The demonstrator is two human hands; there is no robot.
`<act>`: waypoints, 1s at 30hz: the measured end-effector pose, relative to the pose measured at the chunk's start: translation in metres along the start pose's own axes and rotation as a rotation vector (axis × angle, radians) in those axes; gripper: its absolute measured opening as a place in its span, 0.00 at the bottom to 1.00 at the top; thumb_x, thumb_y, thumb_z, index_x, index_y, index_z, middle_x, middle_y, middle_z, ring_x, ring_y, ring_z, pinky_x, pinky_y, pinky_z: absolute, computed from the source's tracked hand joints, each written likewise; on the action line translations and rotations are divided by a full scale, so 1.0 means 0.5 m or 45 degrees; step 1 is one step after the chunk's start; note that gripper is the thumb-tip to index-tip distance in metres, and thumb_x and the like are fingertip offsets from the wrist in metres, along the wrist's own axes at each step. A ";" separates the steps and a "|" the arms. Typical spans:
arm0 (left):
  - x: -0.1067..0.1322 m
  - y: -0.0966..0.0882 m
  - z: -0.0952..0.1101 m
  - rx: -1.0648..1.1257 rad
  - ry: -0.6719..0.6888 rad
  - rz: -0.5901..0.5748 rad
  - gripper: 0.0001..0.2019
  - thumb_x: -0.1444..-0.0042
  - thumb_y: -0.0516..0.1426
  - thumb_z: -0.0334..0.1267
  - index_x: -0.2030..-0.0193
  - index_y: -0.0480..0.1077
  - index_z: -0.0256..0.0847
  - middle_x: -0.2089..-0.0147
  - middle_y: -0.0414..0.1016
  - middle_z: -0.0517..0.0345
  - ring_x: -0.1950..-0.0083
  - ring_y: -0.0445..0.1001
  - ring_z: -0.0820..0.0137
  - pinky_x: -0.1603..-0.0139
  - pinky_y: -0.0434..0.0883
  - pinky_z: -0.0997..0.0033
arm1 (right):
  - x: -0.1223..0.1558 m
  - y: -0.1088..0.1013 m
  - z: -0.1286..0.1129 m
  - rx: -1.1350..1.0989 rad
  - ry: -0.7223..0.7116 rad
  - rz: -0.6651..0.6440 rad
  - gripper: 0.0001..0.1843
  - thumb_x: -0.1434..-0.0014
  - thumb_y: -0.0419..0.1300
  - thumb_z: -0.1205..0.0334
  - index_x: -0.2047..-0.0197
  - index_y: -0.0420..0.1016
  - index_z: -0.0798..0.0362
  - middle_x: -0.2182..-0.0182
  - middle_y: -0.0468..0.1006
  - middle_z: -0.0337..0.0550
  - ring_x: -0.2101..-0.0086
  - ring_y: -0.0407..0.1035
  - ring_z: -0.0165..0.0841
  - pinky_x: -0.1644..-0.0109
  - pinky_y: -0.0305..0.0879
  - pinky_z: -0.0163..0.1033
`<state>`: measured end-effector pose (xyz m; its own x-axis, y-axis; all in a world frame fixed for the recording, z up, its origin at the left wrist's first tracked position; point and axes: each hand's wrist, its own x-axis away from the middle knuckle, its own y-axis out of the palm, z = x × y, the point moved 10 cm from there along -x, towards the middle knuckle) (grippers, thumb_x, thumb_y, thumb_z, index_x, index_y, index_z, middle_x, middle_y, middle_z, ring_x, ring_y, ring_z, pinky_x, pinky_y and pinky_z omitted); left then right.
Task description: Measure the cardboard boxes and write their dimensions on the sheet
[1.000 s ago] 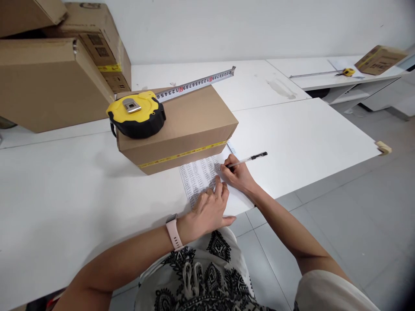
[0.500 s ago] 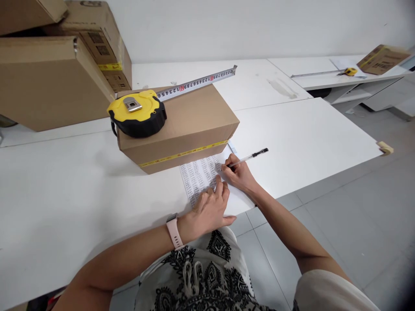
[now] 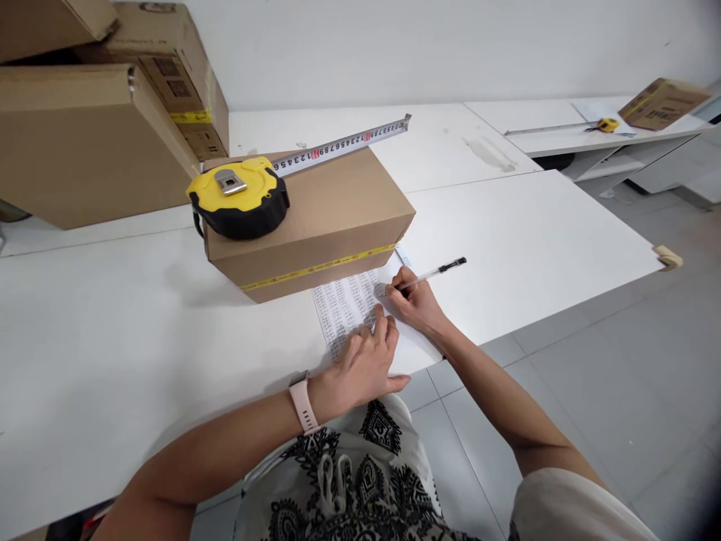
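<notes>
The desk (image 3: 541, 233) stretches right past the box (image 3: 343, 207) to a corner; three more boxes (image 3: 84, 150) crowd the left. One sheet (image 3: 341, 312) reaches the near edge. Atop the box, one tape measure (image 3: 239, 197) overhangs its far edge. The left hand (image 3: 366, 362) rests on the sheet, fingers loosely spread; the right hand's (image 3: 417, 306) grip one pen (image 3: 431, 275).

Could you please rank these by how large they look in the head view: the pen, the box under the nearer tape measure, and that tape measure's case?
By visible area:
1. Box
2. Tape measure case, nearly as wide as half the box
3. Pen, thin and partly hidden by the right hand
</notes>
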<state>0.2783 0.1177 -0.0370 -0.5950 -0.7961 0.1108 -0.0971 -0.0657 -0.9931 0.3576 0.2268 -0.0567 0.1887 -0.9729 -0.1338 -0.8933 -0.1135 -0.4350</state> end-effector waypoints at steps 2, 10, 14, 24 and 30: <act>0.001 -0.003 0.001 -0.005 0.006 0.001 0.47 0.40 0.55 0.66 0.30 0.60 0.23 0.30 0.61 0.21 0.57 0.78 0.57 0.62 0.73 0.64 | 0.000 -0.002 0.000 0.015 0.005 0.011 0.09 0.42 0.59 0.60 0.70 0.60 0.48 0.80 0.59 0.30 0.78 0.52 0.27 0.73 0.50 0.37; 0.001 -0.006 0.000 -0.005 0.002 -0.003 0.46 0.39 0.54 0.66 0.30 0.61 0.24 0.29 0.61 0.23 0.56 0.79 0.57 0.61 0.74 0.65 | 0.001 -0.003 -0.003 0.031 0.005 0.008 0.09 0.43 0.58 0.60 0.70 0.60 0.48 0.81 0.59 0.30 0.78 0.52 0.27 0.73 0.50 0.37; 0.001 -0.006 0.000 -0.026 0.003 0.007 0.47 0.40 0.54 0.67 0.30 0.61 0.23 0.30 0.62 0.23 0.57 0.79 0.58 0.62 0.74 0.65 | 0.002 -0.009 -0.006 0.036 0.001 0.033 0.09 0.43 0.58 0.60 0.71 0.60 0.48 0.81 0.59 0.30 0.78 0.52 0.28 0.73 0.50 0.37; 0.000 0.004 0.003 -0.003 0.001 0.063 0.48 0.41 0.56 0.67 0.31 0.62 0.22 0.30 0.62 0.20 0.57 0.79 0.56 0.64 0.73 0.64 | 0.000 -0.008 -0.006 0.069 -0.020 0.051 0.08 0.42 0.57 0.60 0.70 0.61 0.48 0.80 0.59 0.30 0.78 0.53 0.27 0.73 0.51 0.36; 0.001 0.001 0.002 0.013 -0.007 0.075 0.48 0.42 0.57 0.67 0.30 0.62 0.23 0.30 0.62 0.21 0.58 0.78 0.56 0.64 0.72 0.63 | 0.002 -0.010 -0.008 0.061 -0.004 0.033 0.08 0.43 0.57 0.60 0.71 0.60 0.48 0.81 0.59 0.29 0.78 0.53 0.27 0.73 0.51 0.36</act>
<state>0.2786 0.1166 -0.0374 -0.5953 -0.8018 0.0520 -0.0537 -0.0249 -0.9982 0.3603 0.2255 -0.0511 0.1672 -0.9747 -0.1484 -0.8773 -0.0784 -0.4735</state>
